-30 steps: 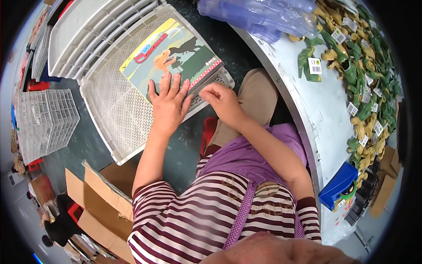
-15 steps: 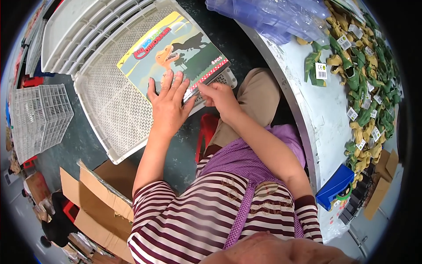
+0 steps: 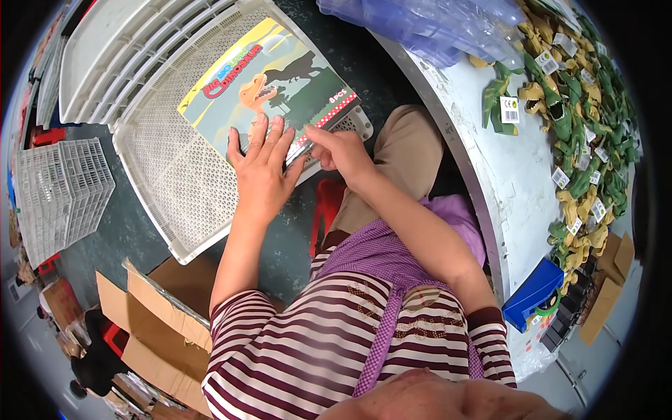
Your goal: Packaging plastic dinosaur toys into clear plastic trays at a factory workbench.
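A flat cardboard box [image 3: 308, 94] printed with dinosaurs lies tilted in a white perforated plastic tray [image 3: 178, 192]. Across its lower left part rests my left hand [image 3: 260, 171], fingers spread and lying flat, with the thumb down by the near edge. My right hand [image 3: 344, 155] is at that same near edge, beside the red-and-white checked strip. Its fingers are curled and closed on the edge, with the index finger against the printed face; the fingertips underneath are partly hidden.
At right, the curved white table [image 3: 490, 189] holds a heap of tagged green and tan dinosaur toys [image 3: 570, 133], blue-tinted clear plastic packaging [image 3: 420, 28] and a blue plastic piece [image 3: 533, 294]. An opened carton [image 3: 150, 325] and grey mesh baskets [image 3: 66, 192] stand at left.
The box and both hands appear slightly further left, along with the whole surroundings. The right index finger has moved further onto the box's printed face. The left hand stays flat on it.
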### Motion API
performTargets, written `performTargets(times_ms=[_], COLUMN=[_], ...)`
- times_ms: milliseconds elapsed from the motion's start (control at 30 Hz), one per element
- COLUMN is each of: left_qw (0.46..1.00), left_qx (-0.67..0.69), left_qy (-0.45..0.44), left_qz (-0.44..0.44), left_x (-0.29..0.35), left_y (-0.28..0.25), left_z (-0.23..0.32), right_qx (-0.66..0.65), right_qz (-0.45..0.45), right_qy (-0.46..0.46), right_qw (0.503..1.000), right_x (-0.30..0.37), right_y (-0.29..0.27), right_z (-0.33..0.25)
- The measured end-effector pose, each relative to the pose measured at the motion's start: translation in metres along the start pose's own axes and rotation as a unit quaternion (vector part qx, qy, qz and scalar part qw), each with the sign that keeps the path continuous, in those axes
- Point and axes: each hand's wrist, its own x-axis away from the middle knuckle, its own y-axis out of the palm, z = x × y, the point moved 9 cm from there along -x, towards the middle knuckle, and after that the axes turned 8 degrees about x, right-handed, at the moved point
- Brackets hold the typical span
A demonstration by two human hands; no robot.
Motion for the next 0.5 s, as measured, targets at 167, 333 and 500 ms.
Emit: performTargets(times_ms=[167,333,500], left_qw=[1.000,1.000,1.000], left_qx=[-0.004,-0.003,-0.002], left_qy=[0.000,0.003,-0.003], left_qz=[0.001,0.004,-0.002], left_x=[0.000,0.000,0.000], left_y=[-0.001,0.000,-0.001], left_z=[0.001,0.001,0.001], right_qx=[0.075,0.102,0.144], right_qz=[0.009,0.023,-0.003], right_qy=[-0.039,-0.015,-0.095], right_qw=[0.996,0.994,0.985], right_x=[-0.001,-0.002,-0.007], right_y=[-0.002,-0.002,-0.002], right_z=[-0.002,0.007,0.010])
